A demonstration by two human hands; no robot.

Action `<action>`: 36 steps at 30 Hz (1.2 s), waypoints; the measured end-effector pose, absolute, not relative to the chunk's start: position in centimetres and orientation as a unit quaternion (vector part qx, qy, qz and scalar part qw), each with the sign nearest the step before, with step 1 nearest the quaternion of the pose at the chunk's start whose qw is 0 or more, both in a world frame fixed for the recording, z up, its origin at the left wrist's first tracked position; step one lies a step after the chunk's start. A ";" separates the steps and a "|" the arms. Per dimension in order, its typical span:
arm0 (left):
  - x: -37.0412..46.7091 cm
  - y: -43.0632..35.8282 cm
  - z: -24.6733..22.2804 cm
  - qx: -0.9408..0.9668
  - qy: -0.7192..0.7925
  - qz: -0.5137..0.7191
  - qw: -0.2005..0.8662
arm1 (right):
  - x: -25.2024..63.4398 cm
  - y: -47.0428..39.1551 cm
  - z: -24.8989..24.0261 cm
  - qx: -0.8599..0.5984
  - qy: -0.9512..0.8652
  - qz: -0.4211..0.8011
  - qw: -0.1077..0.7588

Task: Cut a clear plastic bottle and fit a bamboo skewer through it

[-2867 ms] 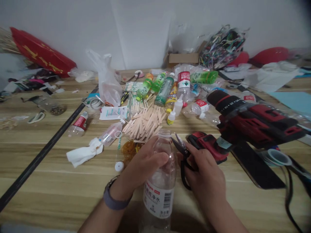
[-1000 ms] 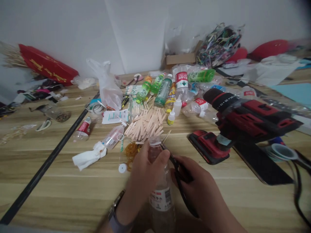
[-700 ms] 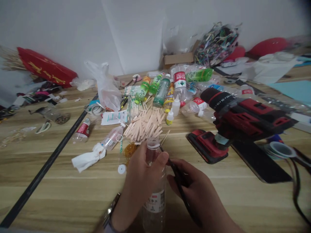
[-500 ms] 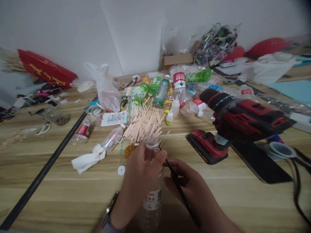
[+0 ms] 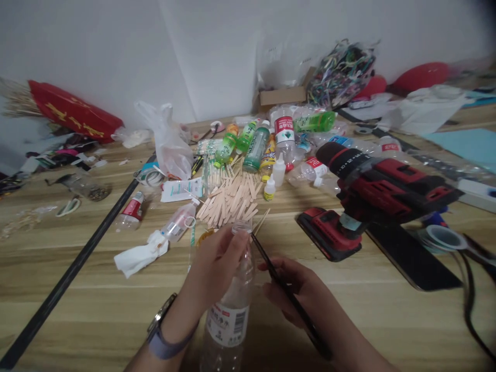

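A clear plastic bottle with a white label stands before me, slightly tilted, its uncapped neck pointing away. My left hand, with a watch on the wrist, is closed around the bottle just below the neck. My right hand grips a slim black pointed tool; its exact kind is hard to make out. The tool's narrow tip lies beside the bottle's neck, and I cannot tell whether it touches. Just beyond the bottle lies a pile of wooden craft sticks.
A red and black cordless drill stands to the right, next to a black phone. Behind the sticks are small glue bottles and several drink bottles. At left lie a black strip and a white tissue.
My left hand has shifted up and left on the bottle, with the thumb now near the neck. The bottle has turned, showing more of its label. The black tool has moved slightly left at its tip.
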State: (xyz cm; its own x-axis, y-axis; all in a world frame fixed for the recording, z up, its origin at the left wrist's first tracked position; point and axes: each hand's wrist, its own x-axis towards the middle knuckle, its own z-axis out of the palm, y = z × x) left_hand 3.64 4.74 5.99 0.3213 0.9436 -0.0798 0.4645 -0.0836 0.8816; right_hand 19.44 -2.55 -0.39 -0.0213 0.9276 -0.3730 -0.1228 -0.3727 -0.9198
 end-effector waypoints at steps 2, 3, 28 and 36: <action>3.5 4.7 6.0 0.695 0.512 0.260 0.432 | 19.5 -2.7 -0.5 -0.550 -0.348 0.638 0.412; 3.4 4.7 6.0 0.704 0.512 0.252 0.424 | 19.7 -2.8 -0.6 -0.546 -0.348 0.647 0.403; 2.4 4.5 0.4 0.362 0.289 0.190 0.865 | 22.2 -2.1 -4.0 -0.649 -0.508 0.307 0.477; 3.0 2.6 0.0 0.367 0.190 0.191 0.890 | 21.9 -2.0 -5.2 -0.689 -0.648 0.036 0.322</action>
State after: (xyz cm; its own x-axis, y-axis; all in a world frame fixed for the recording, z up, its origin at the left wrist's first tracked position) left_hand 2.97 2.59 -0.02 0.8547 0.4796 -0.1986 -0.2005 0.6579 0.7260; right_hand 21.94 -2.02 -5.23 0.1568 0.9163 0.3686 0.8703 0.0482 -0.4902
